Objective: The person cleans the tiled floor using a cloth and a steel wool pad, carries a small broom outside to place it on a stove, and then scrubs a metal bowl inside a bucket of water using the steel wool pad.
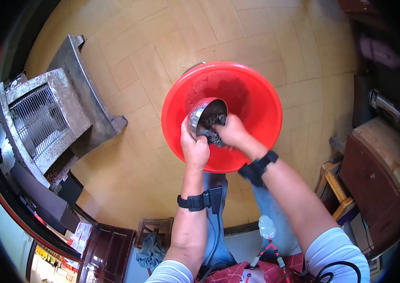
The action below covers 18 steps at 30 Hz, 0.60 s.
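A shiny metal bowl (194, 118) is tilted on its side over the red bucket (268, 113), its opening turned to the right. My left hand (195, 150) grips the bowl's lower left rim, thumb at the edge. Fingers closed, my right hand (232, 132) is at the bowl's mouth, slightly smeared by motion. Under its fingers shows a dark grey, glinting steel wool scrubber (213, 137), partly hidden by the hand and bowl. Wet drops and a dark shadow mark the bucket's inner wall.
A metal stand with a wire grille (39, 120) is at the left. A small wooden stool (155, 228) with a blue-grey cloth (151, 251) stands below. Brown wooden furniture (374, 165) lines the right side. Tan tiled floor (134, 56) surrounds the bucket.
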Tool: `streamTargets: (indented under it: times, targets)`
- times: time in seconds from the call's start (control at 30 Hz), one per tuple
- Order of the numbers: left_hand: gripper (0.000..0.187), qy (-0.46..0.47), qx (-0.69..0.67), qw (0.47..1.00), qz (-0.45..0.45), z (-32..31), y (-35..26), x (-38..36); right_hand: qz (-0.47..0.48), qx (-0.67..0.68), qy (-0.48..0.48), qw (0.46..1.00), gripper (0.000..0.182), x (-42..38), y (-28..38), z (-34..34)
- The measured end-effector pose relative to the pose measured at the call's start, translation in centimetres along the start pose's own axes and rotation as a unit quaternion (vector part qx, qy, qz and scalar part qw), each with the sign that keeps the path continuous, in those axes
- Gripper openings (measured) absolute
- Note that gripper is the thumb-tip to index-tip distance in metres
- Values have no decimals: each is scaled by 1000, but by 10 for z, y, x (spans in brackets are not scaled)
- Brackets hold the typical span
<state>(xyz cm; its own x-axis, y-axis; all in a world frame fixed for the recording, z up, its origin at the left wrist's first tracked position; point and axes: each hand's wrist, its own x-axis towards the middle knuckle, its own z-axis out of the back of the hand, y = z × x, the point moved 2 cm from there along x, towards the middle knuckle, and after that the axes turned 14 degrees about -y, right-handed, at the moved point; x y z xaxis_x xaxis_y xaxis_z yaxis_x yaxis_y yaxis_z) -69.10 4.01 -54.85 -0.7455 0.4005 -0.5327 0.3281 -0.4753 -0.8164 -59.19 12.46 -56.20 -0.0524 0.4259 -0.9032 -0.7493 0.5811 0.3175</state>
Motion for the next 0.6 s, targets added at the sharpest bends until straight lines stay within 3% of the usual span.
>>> streamTargets:
  times: [0.03,0.07,0.13,0.17,0.27,0.3,0.33,0.4,0.43,0.5,0.53,0.6]
  targets:
    - [66,23,26,999,27,2,4,2,153,-68,-89,982,25,21,-12,3]
    - [66,22,25,999,23,2,3,6,302,-133,-174,928,25,41,-20,3]
    - [57,24,134,985,104,4,5,6,324,-239,-133,906,27,35,13,21]
    - [47,16,125,982,141,4,3,6,356,-275,-142,882,26,35,23,24]
    - [48,-55,152,970,181,19,36,18,379,-228,-174,880,28,31,40,26]
    - [59,-43,198,959,201,22,18,18,320,-214,-171,907,32,39,40,27]
    - [59,-44,198,959,198,24,24,19,322,-212,-171,907,32,46,41,32]
    - [65,-59,227,961,147,26,33,22,193,-220,-166,942,39,58,36,41]
    - [67,-63,238,960,131,23,22,21,190,-219,-166,943,39,59,33,41]
    - [68,-66,169,950,253,11,3,21,154,-282,-152,935,48,66,27,42]
    - [68,-65,167,952,250,10,21,28,140,-312,-146,928,53,72,26,42]
    - [58,-105,280,946,125,11,58,41,146,-332,-173,916,58,81,22,34]
